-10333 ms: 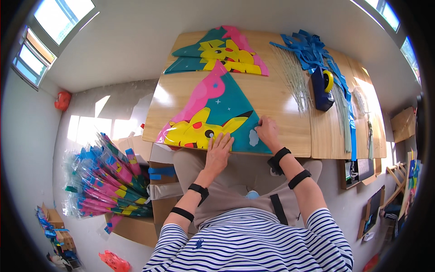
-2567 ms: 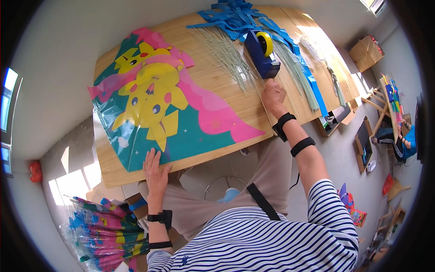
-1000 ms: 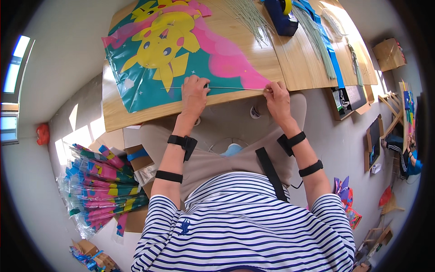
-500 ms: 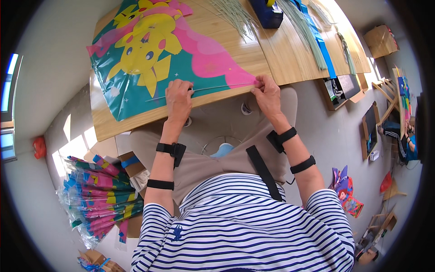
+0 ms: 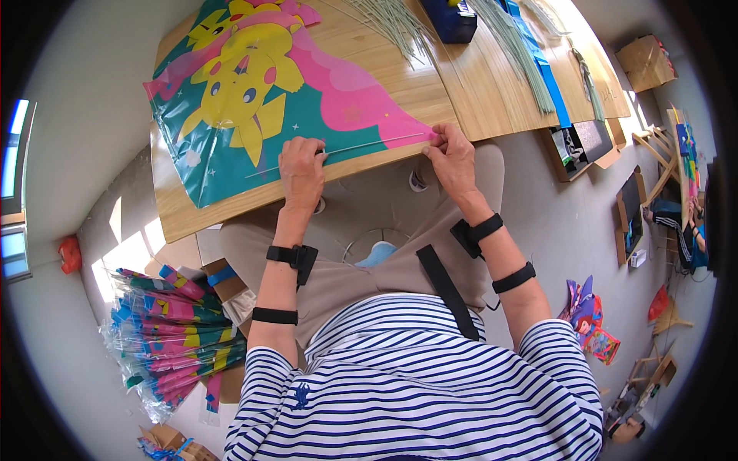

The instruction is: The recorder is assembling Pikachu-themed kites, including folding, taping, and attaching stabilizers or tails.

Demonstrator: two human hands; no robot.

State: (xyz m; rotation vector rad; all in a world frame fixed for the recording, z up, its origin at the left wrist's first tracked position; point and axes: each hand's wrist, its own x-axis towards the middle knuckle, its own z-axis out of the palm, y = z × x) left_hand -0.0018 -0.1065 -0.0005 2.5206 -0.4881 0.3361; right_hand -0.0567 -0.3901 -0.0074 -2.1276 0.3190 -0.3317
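Note:
A colourful kite sheet (image 5: 261, 100), teal and pink with a yellow cartoon figure, lies flat on the wooden table (image 5: 430, 84). Along its near edge runs a thin pale rod (image 5: 369, 144). My left hand (image 5: 301, 170) presses down on the sheet and rod near the middle of that edge. My right hand (image 5: 452, 152) pinches the rod's end at the kite's pink right corner, at the table's edge.
Bundles of thin pale green rods (image 5: 507, 54) and a dark blue tape dispenser (image 5: 450, 17) lie further back on the table, beside a blue strip (image 5: 542, 69). A stack of wrapped kites (image 5: 177, 342) sits on the floor at my left. Another person (image 5: 684, 230) is at far right.
The kite was turned and pulled to the table's near edge. My right hand left the tape dispenser and both hands came to the kite's near edge, now holding the rod along it.

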